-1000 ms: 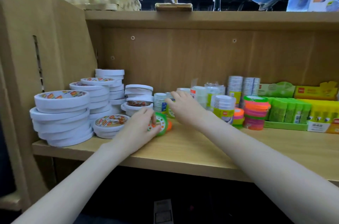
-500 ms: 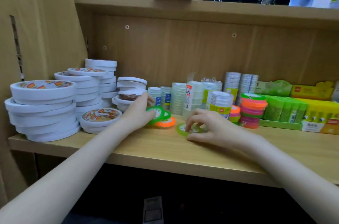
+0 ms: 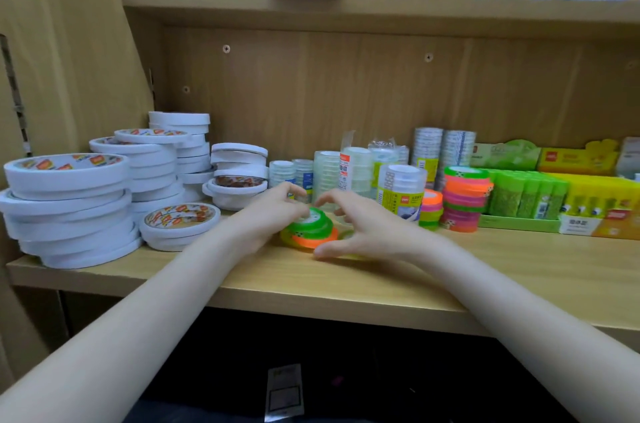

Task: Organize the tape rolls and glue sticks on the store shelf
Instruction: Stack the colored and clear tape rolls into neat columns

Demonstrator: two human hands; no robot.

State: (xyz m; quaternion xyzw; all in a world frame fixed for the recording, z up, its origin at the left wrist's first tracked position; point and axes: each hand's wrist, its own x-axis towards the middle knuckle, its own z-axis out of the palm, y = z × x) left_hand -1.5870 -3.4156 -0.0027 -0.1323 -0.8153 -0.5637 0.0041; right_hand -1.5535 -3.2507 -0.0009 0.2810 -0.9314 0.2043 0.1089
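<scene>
Taking the small heap of neon tape rolls point(image 3: 310, 230) at the front middle of the wooden shelf point(image 3: 519, 260) as the marker, the far left of it is filled with tall stacks of wide white tape rolls point(image 3: 69, 208), and one low pair of the same kind point(image 3: 180, 225) lies just left of the heap, near the shelf's front. The left hand point(image 3: 266, 216) comes in from the lower left and sits against the heap's left side, its fingers curled over the top green roll point(image 3: 313, 220), which lies tilted on an orange roll point(image 3: 317, 238); thumb and fingertips seem to pinch the green roll's rim, though blur hides the exact contact. The right hand point(image 3: 367, 227) closes on the heap from its right side, fingers arched above and thumb low along the shelf board, cupped around another green roll point(image 3: 346, 235) that lies flat beside the heap and is mostly hidden under the palm; whether it actually grips that roll I cannot tell. Behind the heap stand packs of clear tape point(image 3: 349, 171) against the back panel. Right of the heap is a stack of neon rolls point(image 3: 465, 199), orange, pink and green, and farther right, boxes of green glue sticks point(image 3: 526, 194) and yellow glue sticks point(image 3: 595, 201) reach the edge of view.
</scene>
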